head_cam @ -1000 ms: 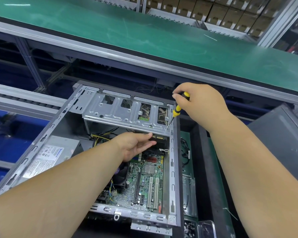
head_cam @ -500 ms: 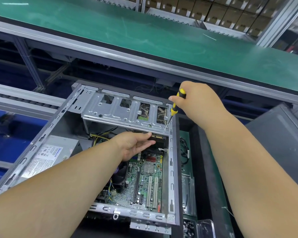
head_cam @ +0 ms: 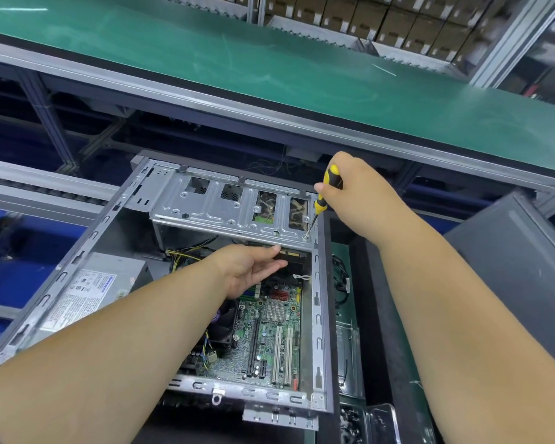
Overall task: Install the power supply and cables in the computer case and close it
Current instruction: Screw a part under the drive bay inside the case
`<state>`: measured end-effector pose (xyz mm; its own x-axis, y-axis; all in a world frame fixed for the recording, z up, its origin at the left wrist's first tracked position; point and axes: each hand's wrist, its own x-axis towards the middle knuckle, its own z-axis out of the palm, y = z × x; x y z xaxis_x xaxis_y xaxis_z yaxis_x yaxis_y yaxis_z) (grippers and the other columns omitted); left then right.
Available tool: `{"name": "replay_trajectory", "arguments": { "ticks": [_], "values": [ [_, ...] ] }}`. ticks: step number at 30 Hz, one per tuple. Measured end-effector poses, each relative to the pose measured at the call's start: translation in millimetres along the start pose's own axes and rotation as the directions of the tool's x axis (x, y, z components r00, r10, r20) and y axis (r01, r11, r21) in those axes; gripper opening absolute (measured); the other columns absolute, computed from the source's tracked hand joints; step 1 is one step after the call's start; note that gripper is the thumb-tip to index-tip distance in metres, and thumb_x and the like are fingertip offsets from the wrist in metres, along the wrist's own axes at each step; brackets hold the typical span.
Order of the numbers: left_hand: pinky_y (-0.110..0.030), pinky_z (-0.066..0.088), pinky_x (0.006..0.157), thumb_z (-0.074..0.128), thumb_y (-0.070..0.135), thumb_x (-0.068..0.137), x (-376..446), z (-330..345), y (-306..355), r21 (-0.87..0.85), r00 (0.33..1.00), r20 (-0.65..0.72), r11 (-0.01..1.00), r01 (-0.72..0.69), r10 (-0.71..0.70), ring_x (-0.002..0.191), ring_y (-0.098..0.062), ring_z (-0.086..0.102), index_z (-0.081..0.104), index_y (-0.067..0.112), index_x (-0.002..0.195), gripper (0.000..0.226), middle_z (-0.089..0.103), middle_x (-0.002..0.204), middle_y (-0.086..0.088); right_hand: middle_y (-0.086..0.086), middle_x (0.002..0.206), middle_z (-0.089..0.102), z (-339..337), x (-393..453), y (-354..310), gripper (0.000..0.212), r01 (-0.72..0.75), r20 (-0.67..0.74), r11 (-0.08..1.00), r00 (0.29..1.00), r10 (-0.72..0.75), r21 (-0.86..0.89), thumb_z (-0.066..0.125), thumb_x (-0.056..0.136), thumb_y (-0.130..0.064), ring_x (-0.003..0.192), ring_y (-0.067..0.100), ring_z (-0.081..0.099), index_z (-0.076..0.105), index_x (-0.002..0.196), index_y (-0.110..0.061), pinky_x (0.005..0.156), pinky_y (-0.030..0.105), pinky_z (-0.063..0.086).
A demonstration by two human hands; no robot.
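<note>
Single head-worn view, wide-angle, looking forward and steeply down from close above the open computer case. Both forearms enter from the bottom edge. Green table crosses the upper frame, tilted; straight edges bow near the frame borders.

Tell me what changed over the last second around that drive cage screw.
Little changed. The right hand shifted slightly left on the screwdriver, which it grips as before, tip at the same corner screw of the drive cage. The left hand stayed under the cage, fingers straight. The case did not move.
</note>
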<state>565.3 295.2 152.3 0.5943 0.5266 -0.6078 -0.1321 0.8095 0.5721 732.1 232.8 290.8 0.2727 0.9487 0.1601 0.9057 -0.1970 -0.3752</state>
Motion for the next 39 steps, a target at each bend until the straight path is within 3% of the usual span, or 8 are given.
{"name": "replay_trajectory", "arguments": {
  "ticks": [8,12,19,23,28,32,36,39],
  "values": [
    [-0.023,0.06,0.063,0.076,0.003,0.073,1,-1,-1,0.01,1.0,0.001,1.0,-0.003,0.003,0.088,-0.025,0.073,0.062,-0.006,0.101,0.032,0.073,0.091,-0.022,0.001,0.084,0.063,1,0,3,0.019,-0.071,-0.047,0.997,0.996,0.072,0.037,0.063,0.094,-0.028,0.069,0.013,0.057,0.048,0.093,-0.017,0.053,0.026,0.038],
    [-0.024,0.06,0.065,0.076,0.004,0.073,0,-1,0,0.022,1.0,-0.003,1.0,-0.004,0.005,0.089,-0.025,0.073,0.062,-0.006,0.101,0.033,0.073,0.091,-0.021,0.006,0.091,0.066,3,0,0,0.021,-0.079,-0.059,0.997,0.995,0.079,0.002,0.063,0.094,-0.03,0.083,0.027,0.062,0.047,0.096,-0.016,0.067,0.035,0.049],
    [-0.027,0.06,0.07,0.075,0.005,0.075,-2,0,0,0.041,1.0,-0.009,0.999,0.01,-0.01,0.09,-0.025,0.073,0.063,-0.005,0.101,0.031,0.072,0.096,-0.023,0.006,0.093,0.067,3,-2,-3,0.021,-0.107,-0.06,0.994,0.992,0.108,0.01,0.062,0.095,-0.031,0.086,0.028,0.064,0.047,0.099,-0.017,0.075,0.042,0.054],
    [-0.023,0.06,0.067,0.079,0.018,0.066,-8,2,2,0.167,1.0,-0.024,0.986,0.005,-0.001,0.088,-0.019,0.073,0.061,0.0,0.107,0.048,0.074,0.096,-0.018,0.005,0.091,0.067,7,-7,-4,0.019,-0.093,-0.086,0.995,0.992,0.096,0.029,0.06,0.096,-0.03,0.084,0.027,0.063,0.047,0.099,-0.017,0.076,0.042,0.054],
    [-0.021,0.057,0.061,0.073,0.029,0.084,-14,1,0,0.304,0.993,-0.109,0.952,-0.014,0.05,0.072,-0.013,0.071,0.059,0.009,0.104,0.032,0.076,0.087,-0.009,0.002,0.085,0.061,13,-20,-4,0.019,-0.028,-0.146,0.999,0.989,0.03,0.014,0.06,0.096,-0.029,0.077,0.026,0.058,0.044,0.096,-0.018,0.067,0.038,0.05],
    [-0.021,0.048,0.052,0.069,0.038,0.088,-24,2,3,0.488,0.953,-0.268,0.873,0.008,0.141,0.055,-0.011,0.058,0.062,0.008,0.092,0.031,0.068,0.064,0.0,-0.001,0.079,0.057,15,-34,-4,0.02,0.031,-0.205,0.999,0.978,-0.027,0.016,0.06,0.095,-0.031,0.072,0.023,0.055,0.044,0.092,-0.02,0.061,0.034,0.046],
    [-0.02,0.03,0.043,0.06,0.034,0.093,-38,11,8,0.587,0.917,-0.334,0.81,0.019,0.22,0.04,-0.01,0.037,0.052,0.015,0.067,0.033,0.046,0.044,0.005,-0.003,0.082,0.06,10,-52,7,0.015,0.076,-0.335,0.981,0.942,-0.011,0.181,0.06,0.094,-0.03,0.074,0.02,0.057,0.048,0.093,-0.021,0.063,0.037,0.05],
    [-0.022,0.032,0.045,0.059,0.032,0.093,-50,24,8,0.683,0.923,-0.234,0.727,-0.067,0.305,0.039,-0.01,0.038,0.053,0.014,0.065,0.034,0.048,0.043,0.006,-0.009,0.083,0.062,3,-66,25,0.011,0.081,-0.411,0.948,0.91,0.056,0.309,0.061,0.093,-0.029,0.074,0.01,0.057,0.05,0.094,-0.025,0.061,0.03,0.046]
  ]
}}
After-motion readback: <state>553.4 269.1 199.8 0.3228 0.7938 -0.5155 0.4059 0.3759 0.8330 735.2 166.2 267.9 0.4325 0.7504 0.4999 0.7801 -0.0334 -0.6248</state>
